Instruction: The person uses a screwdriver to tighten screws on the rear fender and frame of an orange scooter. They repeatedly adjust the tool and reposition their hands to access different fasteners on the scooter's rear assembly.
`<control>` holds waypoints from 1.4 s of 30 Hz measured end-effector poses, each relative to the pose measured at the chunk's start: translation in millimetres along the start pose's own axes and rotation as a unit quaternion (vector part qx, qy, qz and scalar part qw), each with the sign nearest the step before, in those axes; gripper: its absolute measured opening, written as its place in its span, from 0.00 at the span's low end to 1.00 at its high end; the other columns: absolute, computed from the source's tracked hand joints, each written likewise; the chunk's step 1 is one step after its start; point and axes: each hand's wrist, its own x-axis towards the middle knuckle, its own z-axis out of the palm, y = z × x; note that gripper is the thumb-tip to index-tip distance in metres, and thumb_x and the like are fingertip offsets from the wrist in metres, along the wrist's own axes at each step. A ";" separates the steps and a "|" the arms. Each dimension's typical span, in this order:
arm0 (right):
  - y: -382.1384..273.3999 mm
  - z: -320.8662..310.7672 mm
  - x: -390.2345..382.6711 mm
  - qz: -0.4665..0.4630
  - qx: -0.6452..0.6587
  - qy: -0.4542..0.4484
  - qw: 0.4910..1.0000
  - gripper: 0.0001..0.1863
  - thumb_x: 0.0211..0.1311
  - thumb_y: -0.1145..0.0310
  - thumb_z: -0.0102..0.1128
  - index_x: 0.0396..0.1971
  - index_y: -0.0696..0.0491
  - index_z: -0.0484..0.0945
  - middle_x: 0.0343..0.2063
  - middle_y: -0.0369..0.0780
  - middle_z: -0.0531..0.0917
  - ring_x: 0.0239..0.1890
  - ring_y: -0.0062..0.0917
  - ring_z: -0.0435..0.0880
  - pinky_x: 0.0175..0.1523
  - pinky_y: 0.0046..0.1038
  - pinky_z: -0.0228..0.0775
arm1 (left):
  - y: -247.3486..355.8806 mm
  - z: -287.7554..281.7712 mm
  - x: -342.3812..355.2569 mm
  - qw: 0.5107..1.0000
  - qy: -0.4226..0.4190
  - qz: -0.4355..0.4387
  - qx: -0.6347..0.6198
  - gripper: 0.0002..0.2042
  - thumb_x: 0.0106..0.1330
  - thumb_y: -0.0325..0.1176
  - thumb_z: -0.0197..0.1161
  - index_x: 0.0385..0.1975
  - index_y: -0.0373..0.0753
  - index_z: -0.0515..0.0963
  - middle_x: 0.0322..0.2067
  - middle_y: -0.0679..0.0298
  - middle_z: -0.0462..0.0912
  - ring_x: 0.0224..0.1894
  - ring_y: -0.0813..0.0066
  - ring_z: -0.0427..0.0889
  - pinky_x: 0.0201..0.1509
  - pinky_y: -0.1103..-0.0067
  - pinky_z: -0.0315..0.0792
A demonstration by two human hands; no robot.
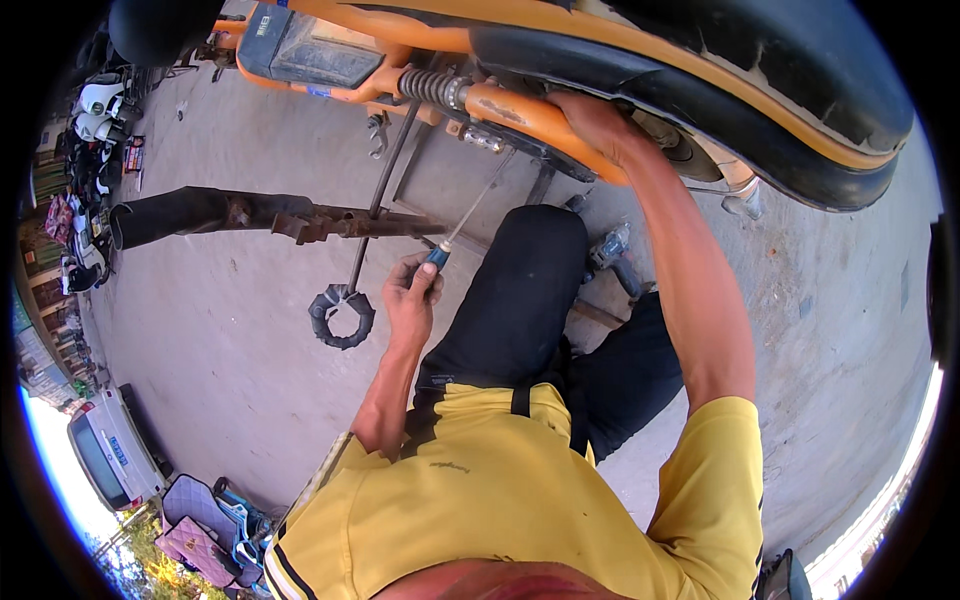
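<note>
The left hand (pixel 412 285) slants a screwdriver (pixel 440 255) outward, fingers closed round it; the outstretched right hand (pixel 592 122) meets an orange frame (pixel 515 108), fingers half-hidden, grip I can't tell.

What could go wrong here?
- Slip: the left hand holds the screwdriver by its handle, the long thin shaft pointing up; it might skid under load.
- Pinch: the right hand is at the orange bar, fingers mostly hidden; they could get nipped if parts shift.
- Knock: the drill sits near the legs and may get kicked.
</note>
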 end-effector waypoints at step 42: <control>-8.7 -6.2 3.5 0.074 -0.010 -0.056 0.996 0.23 0.71 0.50 0.53 0.45 0.55 0.85 0.44 0.40 0.86 0.44 0.26 0.81 0.56 0.32 0.69 | -28.1 9.9 2.1 0.998 -0.056 0.028 0.021 0.09 0.73 0.33 0.67 0.41 0.35 0.77 0.26 0.67 0.78 0.23 0.85 0.70 0.24 0.85 0.61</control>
